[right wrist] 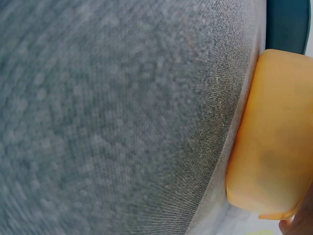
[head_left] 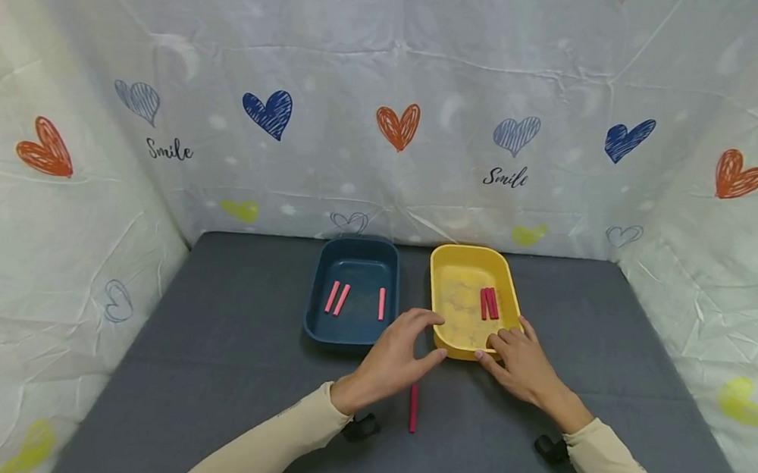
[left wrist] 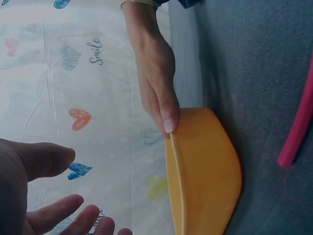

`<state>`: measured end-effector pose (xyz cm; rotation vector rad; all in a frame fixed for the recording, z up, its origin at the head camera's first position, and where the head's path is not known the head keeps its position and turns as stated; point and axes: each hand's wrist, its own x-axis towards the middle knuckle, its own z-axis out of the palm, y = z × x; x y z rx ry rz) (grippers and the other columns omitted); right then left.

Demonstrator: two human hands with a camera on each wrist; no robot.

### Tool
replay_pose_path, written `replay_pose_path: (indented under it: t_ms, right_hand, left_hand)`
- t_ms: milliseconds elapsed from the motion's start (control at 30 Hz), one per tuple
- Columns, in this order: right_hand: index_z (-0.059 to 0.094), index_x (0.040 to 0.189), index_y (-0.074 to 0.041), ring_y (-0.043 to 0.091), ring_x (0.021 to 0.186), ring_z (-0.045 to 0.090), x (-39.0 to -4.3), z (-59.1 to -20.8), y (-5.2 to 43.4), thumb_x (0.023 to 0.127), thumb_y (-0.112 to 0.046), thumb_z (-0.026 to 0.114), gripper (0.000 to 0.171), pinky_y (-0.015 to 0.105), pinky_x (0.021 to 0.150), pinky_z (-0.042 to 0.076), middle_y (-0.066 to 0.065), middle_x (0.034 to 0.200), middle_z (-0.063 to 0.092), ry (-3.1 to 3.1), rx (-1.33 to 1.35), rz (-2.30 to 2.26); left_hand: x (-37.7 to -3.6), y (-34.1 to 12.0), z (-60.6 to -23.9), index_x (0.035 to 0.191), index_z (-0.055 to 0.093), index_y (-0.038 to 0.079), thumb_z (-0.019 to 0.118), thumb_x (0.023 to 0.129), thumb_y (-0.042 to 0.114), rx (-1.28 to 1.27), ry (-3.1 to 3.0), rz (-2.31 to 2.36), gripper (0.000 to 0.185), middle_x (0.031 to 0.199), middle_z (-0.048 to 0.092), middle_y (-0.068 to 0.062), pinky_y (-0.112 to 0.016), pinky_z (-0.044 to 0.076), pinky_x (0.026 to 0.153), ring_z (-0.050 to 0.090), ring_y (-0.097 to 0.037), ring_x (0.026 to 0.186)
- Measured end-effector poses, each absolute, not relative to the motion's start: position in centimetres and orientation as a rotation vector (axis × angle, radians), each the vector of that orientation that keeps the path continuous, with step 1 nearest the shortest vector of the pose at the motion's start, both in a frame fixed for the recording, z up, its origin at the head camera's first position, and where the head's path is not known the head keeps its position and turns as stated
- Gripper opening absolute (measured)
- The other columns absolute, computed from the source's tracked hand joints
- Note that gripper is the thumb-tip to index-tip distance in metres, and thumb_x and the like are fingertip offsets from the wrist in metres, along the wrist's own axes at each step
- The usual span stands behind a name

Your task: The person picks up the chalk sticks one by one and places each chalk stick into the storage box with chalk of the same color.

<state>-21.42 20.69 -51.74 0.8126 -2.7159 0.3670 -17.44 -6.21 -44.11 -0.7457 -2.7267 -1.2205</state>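
Observation:
My right hand (head_left: 523, 363) grips the front right corner of a yellow tray (head_left: 444, 304), thumb outside the rim and fingers over it. Crimson sticks (head_left: 490, 304) lie side by side within that tray. By the tray's front left corner hovers my left hand (head_left: 396, 356), thumb and fingers spread apart; the left wrist view shows nothing between them. A longer crimson stick (head_left: 413, 409) lies on the table below the left hand, its far end hidden in the head view. In the right wrist view only the side of the yellow tray (right wrist: 274, 132) and a fingertip show.
A dark blue tray (head_left: 316, 291) stands left of the yellow one, holding three pink sticks (head_left: 382, 304). Both trays sit near the back edge of the grey table (head_left: 226, 328). White cloth (head_left: 333, 141) printed with hearts hangs behind and at both sides.

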Motion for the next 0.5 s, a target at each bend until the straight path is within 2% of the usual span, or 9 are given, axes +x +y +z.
replay_pose_path:
  t_ms: [200, 500]
  right_hand:
    - [0.059, 0.085, -0.019, 0.021, 0.085, 0.057, -21.4, -51.7, 20.7, 0.096, -0.042, 0.059, 0.025, 0.060, 0.116, 0.024, -0.007, 0.074, 0.051, -2.736, 0.802, 0.356]
    - [0.059, 0.085, -0.020, 0.020, 0.084, 0.056, -21.5, -51.8, 20.7, 0.096, -0.041, 0.060, 0.023, 0.058, 0.117, 0.022, -0.006, 0.074, 0.052, -2.734, 0.806, 0.374]
  left_hand:
    - [-16.3, -7.1, -44.8, 0.132, 0.057, 0.013, 0.071, 0.091, 0.031, -0.719, -2.773, -1.208, 0.047, 0.138, 0.053, 0.000, -0.044, 0.045, 0.109, 0.048, -0.019, 0.130]
    - [-15.1, -8.2, -46.4, 0.136, 0.054, 0.016, 0.072, 0.089, 0.034, -0.695, -2.833, -1.193, 0.054, 0.140, 0.052, 0.000, -0.046, 0.046, 0.107, 0.051, -0.019, 0.129]
